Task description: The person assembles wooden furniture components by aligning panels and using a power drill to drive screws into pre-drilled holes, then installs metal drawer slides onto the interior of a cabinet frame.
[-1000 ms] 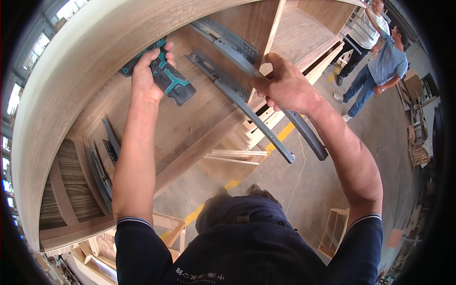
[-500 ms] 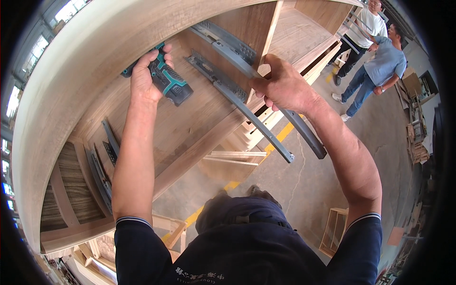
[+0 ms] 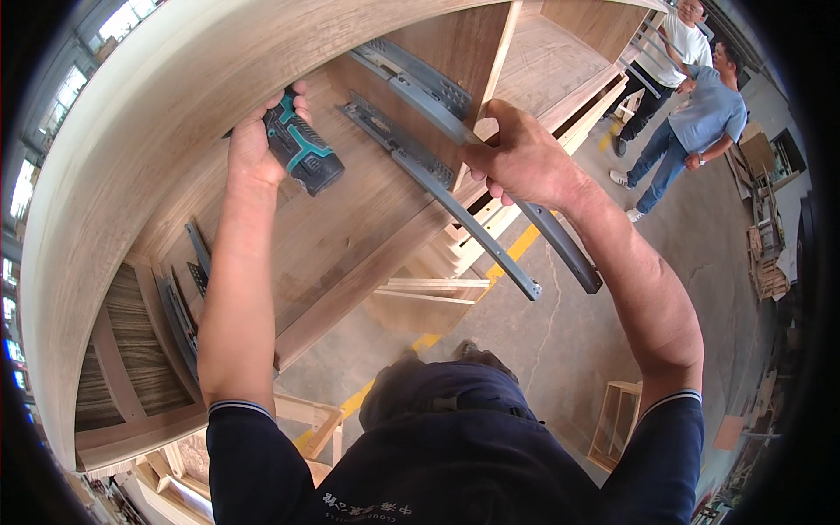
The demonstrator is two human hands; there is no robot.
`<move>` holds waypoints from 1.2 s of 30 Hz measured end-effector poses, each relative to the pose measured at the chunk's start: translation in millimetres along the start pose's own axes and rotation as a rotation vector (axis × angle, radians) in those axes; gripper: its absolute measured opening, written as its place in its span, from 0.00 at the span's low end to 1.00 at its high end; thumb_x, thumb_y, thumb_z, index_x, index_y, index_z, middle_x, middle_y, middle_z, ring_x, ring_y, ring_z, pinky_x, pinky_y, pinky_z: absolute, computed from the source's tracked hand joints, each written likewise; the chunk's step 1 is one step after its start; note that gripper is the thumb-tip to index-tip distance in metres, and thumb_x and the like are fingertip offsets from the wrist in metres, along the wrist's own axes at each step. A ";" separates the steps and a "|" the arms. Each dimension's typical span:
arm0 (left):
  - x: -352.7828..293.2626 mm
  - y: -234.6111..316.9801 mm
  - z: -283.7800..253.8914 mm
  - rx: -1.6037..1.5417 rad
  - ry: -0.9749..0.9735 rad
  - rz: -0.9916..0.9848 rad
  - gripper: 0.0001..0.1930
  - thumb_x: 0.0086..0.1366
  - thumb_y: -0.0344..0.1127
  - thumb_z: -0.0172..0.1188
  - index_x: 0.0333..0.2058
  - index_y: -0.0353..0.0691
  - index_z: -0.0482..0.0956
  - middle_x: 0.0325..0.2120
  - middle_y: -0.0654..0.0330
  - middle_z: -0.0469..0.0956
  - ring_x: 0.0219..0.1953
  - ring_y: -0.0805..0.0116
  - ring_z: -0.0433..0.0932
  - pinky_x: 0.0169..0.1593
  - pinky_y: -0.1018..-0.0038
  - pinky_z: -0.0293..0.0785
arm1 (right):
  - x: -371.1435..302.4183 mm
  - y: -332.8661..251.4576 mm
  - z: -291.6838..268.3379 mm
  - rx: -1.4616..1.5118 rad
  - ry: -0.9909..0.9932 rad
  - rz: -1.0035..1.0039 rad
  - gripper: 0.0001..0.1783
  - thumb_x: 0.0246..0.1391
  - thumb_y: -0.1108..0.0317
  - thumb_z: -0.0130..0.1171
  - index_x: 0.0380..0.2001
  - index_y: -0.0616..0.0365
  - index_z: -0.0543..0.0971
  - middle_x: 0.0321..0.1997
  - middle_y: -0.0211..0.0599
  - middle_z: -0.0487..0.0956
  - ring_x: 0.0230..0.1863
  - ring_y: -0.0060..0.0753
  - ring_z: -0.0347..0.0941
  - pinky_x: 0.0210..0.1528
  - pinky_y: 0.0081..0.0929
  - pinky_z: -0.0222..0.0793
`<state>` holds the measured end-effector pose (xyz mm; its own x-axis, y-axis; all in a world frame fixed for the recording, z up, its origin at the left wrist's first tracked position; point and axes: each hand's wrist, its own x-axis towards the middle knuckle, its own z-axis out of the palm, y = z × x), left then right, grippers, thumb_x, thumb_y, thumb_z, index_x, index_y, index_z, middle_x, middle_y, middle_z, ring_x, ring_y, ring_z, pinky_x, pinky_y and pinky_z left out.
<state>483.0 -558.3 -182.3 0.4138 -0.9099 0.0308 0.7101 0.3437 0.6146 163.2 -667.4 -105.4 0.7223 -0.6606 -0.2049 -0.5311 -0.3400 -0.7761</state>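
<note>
My left hand (image 3: 254, 144) is wrapped round a black and teal cordless drill (image 3: 304, 150) inside the wooden cabinet (image 3: 289, 262); the drill's front end is hidden behind the cabinet's top edge. My right hand (image 3: 525, 157) grips an extended metal drawer slide (image 3: 560, 245), fingers closed round it beside the front edge of the upright divider (image 3: 490, 74). Just below it runs a second drawer slide (image 3: 468, 223), also pulled out past the cabinet front. Both slides run back along the divider's side.
More drawer slides (image 3: 179, 315) sit at the cabinet's left end. Thin wooden strips (image 3: 433, 284) and a yellow floor line (image 3: 512, 251) lie below. A small wooden frame (image 3: 615, 424) stands at lower right. Two people (image 3: 700, 109) stand at upper right near stacked boards (image 3: 766, 249).
My left hand and the drill have shifted slightly to the left. My right hand keeps its hold on the drawer slide.
</note>
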 end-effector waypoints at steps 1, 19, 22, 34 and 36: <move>0.8 2.5 -2.2 -0.001 0.001 0.001 0.20 0.64 0.28 0.58 0.52 0.25 0.67 0.41 0.50 0.78 0.34 0.64 0.78 0.39 0.70 0.80 | 1.0 1.2 0.2 -0.008 0.001 0.004 0.29 0.60 0.60 0.60 0.59 0.68 0.67 0.22 0.38 0.78 0.19 0.25 0.74 0.27 0.25 0.74; 1.4 22.9 -5.0 0.182 0.089 -0.005 0.10 0.65 0.25 0.52 0.44 0.29 0.71 0.36 0.50 0.76 0.33 0.60 0.77 0.36 0.68 0.82 | -4.2 -2.7 -3.9 0.050 -0.020 -0.048 0.25 0.59 0.64 0.60 0.54 0.69 0.69 0.23 0.37 0.78 0.18 0.24 0.72 0.24 0.25 0.71; 1.1 20.2 -4.4 0.197 0.121 -0.013 0.09 0.65 0.25 0.53 0.43 0.28 0.71 0.36 0.51 0.76 0.33 0.60 0.77 0.37 0.68 0.82 | -3.7 -2.9 -3.3 0.059 -0.017 -0.053 0.25 0.59 0.64 0.60 0.54 0.69 0.70 0.23 0.37 0.78 0.18 0.24 0.72 0.23 0.25 0.71; 4.7 30.1 -9.9 0.106 -0.015 -0.045 0.15 0.65 0.27 0.57 0.49 0.28 0.70 0.41 0.47 0.77 0.34 0.60 0.77 0.37 0.68 0.82 | -1.7 0.9 -0.8 0.067 -0.017 -0.042 0.24 0.59 0.64 0.59 0.53 0.67 0.69 0.22 0.36 0.77 0.18 0.23 0.71 0.23 0.25 0.70; 5.1 27.3 -7.8 0.110 -0.016 -0.040 0.16 0.65 0.27 0.58 0.50 0.28 0.70 0.42 0.46 0.78 0.34 0.60 0.77 0.37 0.68 0.82 | -3.3 -1.3 -0.8 0.054 -0.013 -0.033 0.23 0.60 0.64 0.59 0.53 0.67 0.69 0.22 0.36 0.77 0.18 0.23 0.71 0.23 0.25 0.70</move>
<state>509.0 -551.7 -171.6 0.3762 -0.9264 0.0166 0.6590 0.2801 0.6980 161.2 -665.4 -103.3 0.7450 -0.6408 -0.1856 -0.4822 -0.3249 -0.8136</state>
